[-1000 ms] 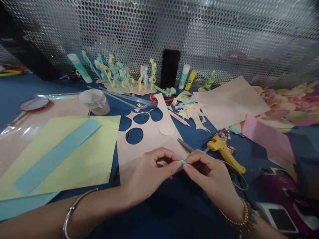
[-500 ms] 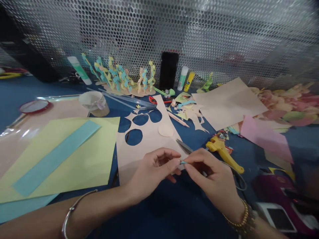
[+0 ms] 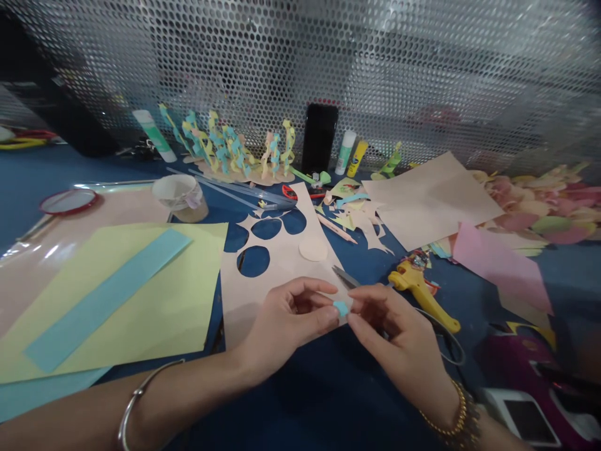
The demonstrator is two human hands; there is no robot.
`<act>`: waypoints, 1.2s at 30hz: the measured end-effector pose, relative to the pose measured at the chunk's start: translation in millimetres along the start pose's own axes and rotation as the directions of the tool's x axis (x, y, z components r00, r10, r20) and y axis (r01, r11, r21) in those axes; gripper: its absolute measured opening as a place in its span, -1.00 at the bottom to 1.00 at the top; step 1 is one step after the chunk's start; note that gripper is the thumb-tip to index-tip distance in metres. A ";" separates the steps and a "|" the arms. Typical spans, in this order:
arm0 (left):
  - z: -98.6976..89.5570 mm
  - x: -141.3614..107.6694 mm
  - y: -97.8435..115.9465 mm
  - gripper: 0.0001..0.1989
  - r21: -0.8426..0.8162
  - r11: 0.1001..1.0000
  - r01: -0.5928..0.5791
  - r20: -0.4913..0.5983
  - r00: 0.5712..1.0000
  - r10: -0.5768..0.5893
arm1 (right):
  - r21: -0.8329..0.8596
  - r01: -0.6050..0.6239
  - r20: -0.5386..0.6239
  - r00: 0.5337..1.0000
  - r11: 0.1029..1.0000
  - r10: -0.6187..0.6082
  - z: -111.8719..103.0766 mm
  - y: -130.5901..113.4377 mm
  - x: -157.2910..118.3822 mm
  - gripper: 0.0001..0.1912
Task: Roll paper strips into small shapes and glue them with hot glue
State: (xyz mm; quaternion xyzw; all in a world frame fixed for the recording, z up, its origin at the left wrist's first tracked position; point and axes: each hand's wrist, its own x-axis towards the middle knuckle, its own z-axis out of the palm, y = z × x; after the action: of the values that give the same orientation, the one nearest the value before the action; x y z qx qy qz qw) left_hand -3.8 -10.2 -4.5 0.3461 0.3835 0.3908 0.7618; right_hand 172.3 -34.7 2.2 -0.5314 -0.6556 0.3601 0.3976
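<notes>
A small piece of light blue paper (image 3: 340,307) sits between my two hands, above a pale pink sheet with round holes (image 3: 286,294). My left hand (image 3: 293,316) pinches its left side with thumb and fingers. At its right edge are the bent thumb and fingers of my right hand (image 3: 399,332), curled about it. Grey scissors blades (image 3: 346,277) stick out behind the right hand; their handles are hidden, so whether that hand also holds them I cannot tell. A pale paper disc (image 3: 313,247) lies on the pink sheet.
A yellow glue gun (image 3: 420,293) lies to the right, its cord near my right hand. On the left, a blue strip (image 3: 110,297) rests on a yellow-green sheet (image 3: 201,282). Behind stand a cup (image 3: 181,197), curled paper figures (image 3: 220,144), a phone (image 3: 320,139) and glue sticks (image 3: 346,152).
The blue paper has turned from a thin edge to show its flat face. My right thumb and forefinger have parted a little. The left hand has hardly moved.
</notes>
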 end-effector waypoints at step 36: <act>-1.7 3.9 -9.2 -0.90 0.103 0.993 -0.061 -0.041 0.997 0.066 | 0.075 -0.235 0.115 0.967 0.969 0.225 2.9 3.1 3.2 -0.82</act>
State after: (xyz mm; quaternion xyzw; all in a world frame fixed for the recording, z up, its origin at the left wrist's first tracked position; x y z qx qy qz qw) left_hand -0.7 -10.6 -14.1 0.3878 0.4084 0.4024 0.7217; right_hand 170.6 -31.2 -1.3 -0.5662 -0.5931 0.4599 0.3409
